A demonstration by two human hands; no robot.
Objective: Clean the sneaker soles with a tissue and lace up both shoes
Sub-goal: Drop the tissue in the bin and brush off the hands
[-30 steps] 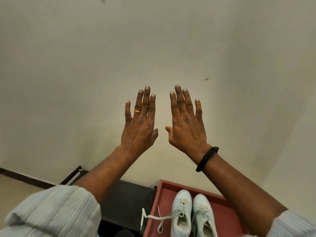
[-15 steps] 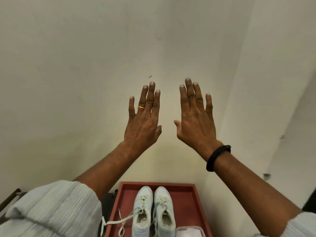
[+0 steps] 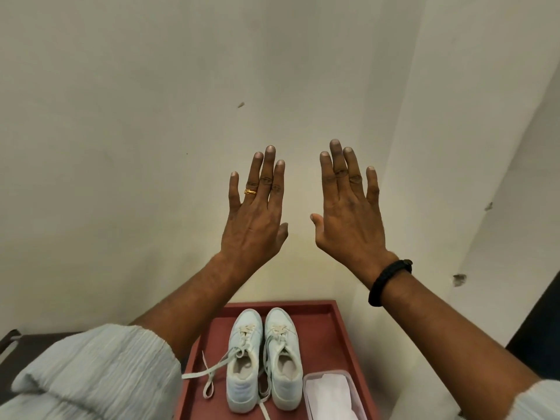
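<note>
Raising left hand [image 3: 253,219] and right hand [image 3: 348,216] flat, fingers spread, 2 white sneakers [image 3: 263,356] in rectangular red tray [image 3: 336,334]

Your sneakers [image 3: 245,389] look smooth, with flat cloth laces [image 3: 212,370]; the tray [image 3: 328,338] is matt, the tissue box [image 3: 328,374] translucent plastic, your sleeve [image 3: 100,368] crinkled cloth, your ring [image 3: 250,192] shiny gold metal.
</note>
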